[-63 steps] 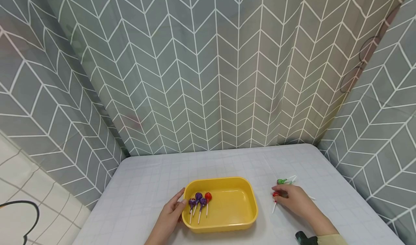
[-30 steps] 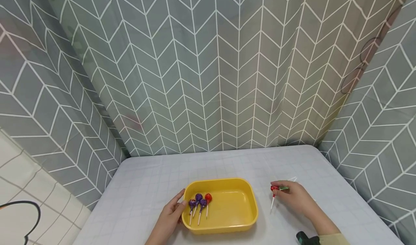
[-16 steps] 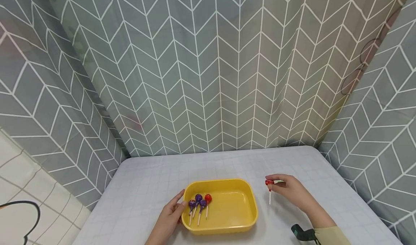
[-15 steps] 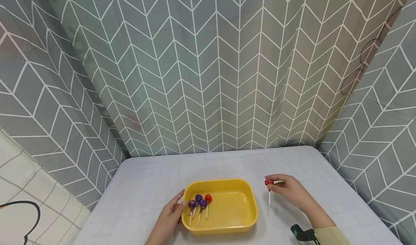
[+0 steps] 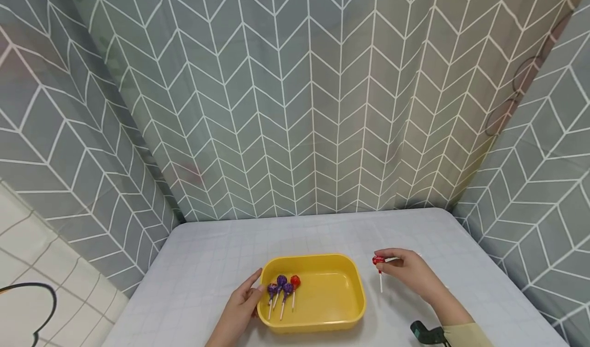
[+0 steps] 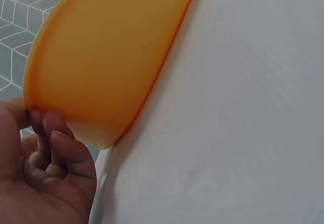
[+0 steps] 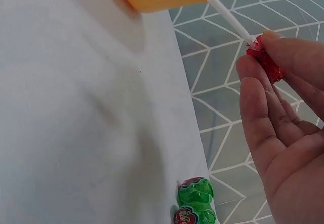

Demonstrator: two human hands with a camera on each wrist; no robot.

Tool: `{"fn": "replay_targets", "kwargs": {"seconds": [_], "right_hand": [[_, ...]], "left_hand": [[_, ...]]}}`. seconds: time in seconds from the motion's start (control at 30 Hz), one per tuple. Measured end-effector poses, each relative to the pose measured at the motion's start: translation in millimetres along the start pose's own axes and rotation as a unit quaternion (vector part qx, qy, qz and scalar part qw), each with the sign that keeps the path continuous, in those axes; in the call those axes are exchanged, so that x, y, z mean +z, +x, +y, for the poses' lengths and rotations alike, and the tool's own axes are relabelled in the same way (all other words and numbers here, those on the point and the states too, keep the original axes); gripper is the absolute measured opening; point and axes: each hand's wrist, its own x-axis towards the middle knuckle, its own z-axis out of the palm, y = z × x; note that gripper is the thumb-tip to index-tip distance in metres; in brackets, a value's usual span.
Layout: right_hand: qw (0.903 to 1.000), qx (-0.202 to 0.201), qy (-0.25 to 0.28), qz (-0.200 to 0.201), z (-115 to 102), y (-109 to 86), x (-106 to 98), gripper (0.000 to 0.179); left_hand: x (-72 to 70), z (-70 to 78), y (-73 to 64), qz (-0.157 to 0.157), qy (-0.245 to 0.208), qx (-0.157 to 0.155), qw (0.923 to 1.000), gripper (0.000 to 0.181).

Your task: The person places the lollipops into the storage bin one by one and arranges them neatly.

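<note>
My left hand [image 5: 237, 305] holds the left end of a yellow plastic tray [image 5: 329, 298], thumb over the rim and fingers curled against its outer wall, as the left wrist view shows. Three purple lollipops [image 5: 281, 279] and a red lollipop [image 5: 295, 279] lie at the tray's left side. Right of the tray, my right hand [image 5: 412, 274] pinches another red lollipop [image 7: 265, 64] by its wrapped head between thumb and fingers. Its white stick [image 5: 381, 283] points down, above the table.
Green-wrapped lollipops [image 7: 196, 198] lie on the table beyond the right hand, mostly hidden by it in the head view. The white-covered table [image 5: 221, 244] is bounded by patterned grey curtains [image 5: 295, 106]. A dark device [image 5: 426, 332] sits at the right wrist.
My right hand has picked up the red lollipop from beside the green ones and carried it left toward the tray, slowing lately. My left hand has stayed on the tray.
</note>
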Motion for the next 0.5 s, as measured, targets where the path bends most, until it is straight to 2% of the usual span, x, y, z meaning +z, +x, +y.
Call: {"fn": "replay_targets", "kwargs": {"seconds": [0.23, 0.5], "right_hand": [[0.9999, 0.008, -0.012, 0.0, -0.2, -1.5, 6.1, 0.043], [0.9996, -0.013, -0.024, -0.004, -5.4, -1.1, 7.5, 0.043]], "left_hand": [[0.5, -0.7, -0.4, -0.003, -0.004, -0.002, 1.0, 0.069], [-0.1, 0.2, 0.6, 0.001, -0.006, -0.001, 1.0, 0.068]]}}
